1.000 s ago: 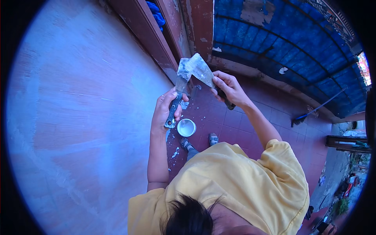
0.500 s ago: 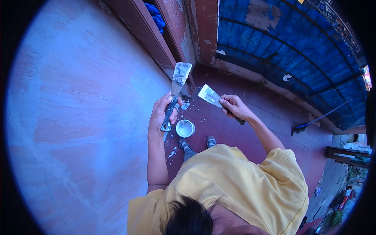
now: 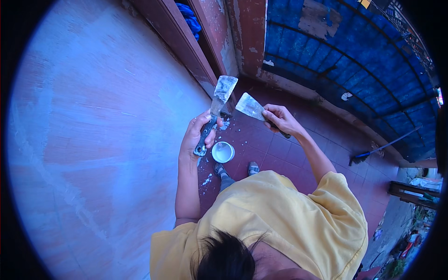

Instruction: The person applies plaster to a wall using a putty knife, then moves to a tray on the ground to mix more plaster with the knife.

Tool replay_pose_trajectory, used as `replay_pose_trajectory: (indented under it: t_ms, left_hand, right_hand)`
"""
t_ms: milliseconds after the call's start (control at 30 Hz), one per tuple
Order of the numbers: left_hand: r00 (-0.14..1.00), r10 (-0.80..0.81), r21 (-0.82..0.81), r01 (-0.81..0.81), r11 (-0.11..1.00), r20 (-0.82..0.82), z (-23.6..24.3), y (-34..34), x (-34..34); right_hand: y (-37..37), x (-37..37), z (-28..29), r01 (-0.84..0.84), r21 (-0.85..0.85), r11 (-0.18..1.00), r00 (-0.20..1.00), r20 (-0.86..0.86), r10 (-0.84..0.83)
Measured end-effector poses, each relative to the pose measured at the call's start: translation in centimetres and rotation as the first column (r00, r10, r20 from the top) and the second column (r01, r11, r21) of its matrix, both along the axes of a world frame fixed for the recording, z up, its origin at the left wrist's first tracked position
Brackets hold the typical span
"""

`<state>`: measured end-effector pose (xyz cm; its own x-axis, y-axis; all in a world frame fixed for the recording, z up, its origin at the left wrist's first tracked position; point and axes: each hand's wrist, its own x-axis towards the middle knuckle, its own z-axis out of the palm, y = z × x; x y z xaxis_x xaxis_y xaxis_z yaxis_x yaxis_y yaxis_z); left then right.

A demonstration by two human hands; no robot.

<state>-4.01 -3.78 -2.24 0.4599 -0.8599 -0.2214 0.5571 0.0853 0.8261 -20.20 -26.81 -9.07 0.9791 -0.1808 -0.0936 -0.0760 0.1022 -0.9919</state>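
Note:
My left hand (image 3: 197, 135) is closed round the dark handle of a putty knife (image 3: 225, 88), whose blade points up and carries patches of pale filler. To its right, my right hand (image 3: 283, 120) grips a second putty knife (image 3: 251, 106) by its dark handle, the whitish blade angled up and left. The two blades are close together but apart. Below them on the floor stands a white tub (image 3: 223, 152), pale inside. A large wall (image 3: 107, 130) smeared with whitish filler lies close to my left hand.
White crumbs (image 3: 206, 179) dot the red tiled floor (image 3: 280, 144) beside my feet. A doorway frame (image 3: 191, 51) borders the wall. A blue-covered barred gate (image 3: 345, 60) runs along the right, with a broom (image 3: 361, 157) near its foot. Clutter lies at the far right.
My left hand's putty knife has shifted slightly right, nearer the other blade. The right hand's knife has turned a little, and less filler shows on the left knife's blade. The view has shifted slightly.

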Motion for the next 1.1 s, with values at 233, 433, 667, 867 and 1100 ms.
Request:
replay_pose_trajectory:
  t_ms: [233,433,667,867,1100]
  left_hand:
    - [0.942,0.026,0.149,-0.080,0.986,0.335,0.8,0.0,-1.1]
    - [0.955,0.029,0.143,-0.074,0.987,0.295,0.9,0.5,-1.3]
    - [0.957,0.013,0.161,-0.062,0.985,0.291,0.2,1.1,-1.1]
    - [0.954,0.015,0.145,-0.061,0.988,0.299,0.2,0.7,-1.1]
    - [0.960,0.014,0.165,-0.062,0.984,0.278,-0.4,0.7,-1.0]
  right_hand:
    - [-2.2,1.0,6.4,0.334,-0.779,0.531,0.941,0.307,-0.142]
    - [-1.0,1.9,5.0,0.293,-0.710,0.641,0.947,0.309,-0.092]
    - [-0.6,2.1,4.5,0.282,-0.696,0.660,0.951,0.295,-0.095]
    - [-0.5,2.3,4.5,0.256,-0.667,0.700,0.963,0.242,-0.121]
    - [-0.3,2.2,4.2,0.172,-0.636,0.752,0.985,0.125,-0.119]
